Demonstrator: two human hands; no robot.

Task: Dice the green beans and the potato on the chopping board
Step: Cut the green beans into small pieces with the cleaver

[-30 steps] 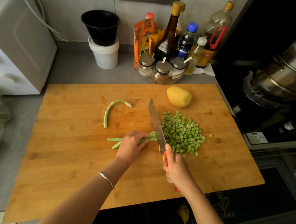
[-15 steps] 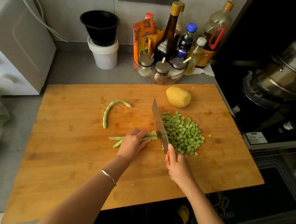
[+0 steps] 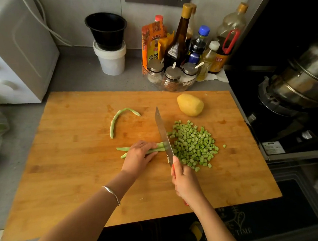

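Observation:
On the wooden chopping board [image 3: 73, 171] my left hand [image 3: 138, 156] presses down on a small bundle of green beans [image 3: 159, 146], fingers curled over them. My right hand [image 3: 185, 179] grips the red handle of a cleaver [image 3: 163, 134], whose blade stands on the beans' right end. To the right of the blade is a pile of diced beans [image 3: 194, 144]. One whole curved bean [image 3: 117, 120] lies farther left. A peeled yellow potato [image 3: 190, 104] rests at the board's back.
Behind the board stand a glass bowl of spice jars [image 3: 171, 77], sauce bottles [image 3: 180, 39] and a black tub on a white tub [image 3: 109, 48]. A white appliance [image 3: 19, 46] is at the left, a steel pot on a stove [image 3: 302, 78] at the right.
The cleaver has kept chopping at the beans' right end, shifting slightly left. My left hand stays on the bundle, and the whole bean and potato have not moved.

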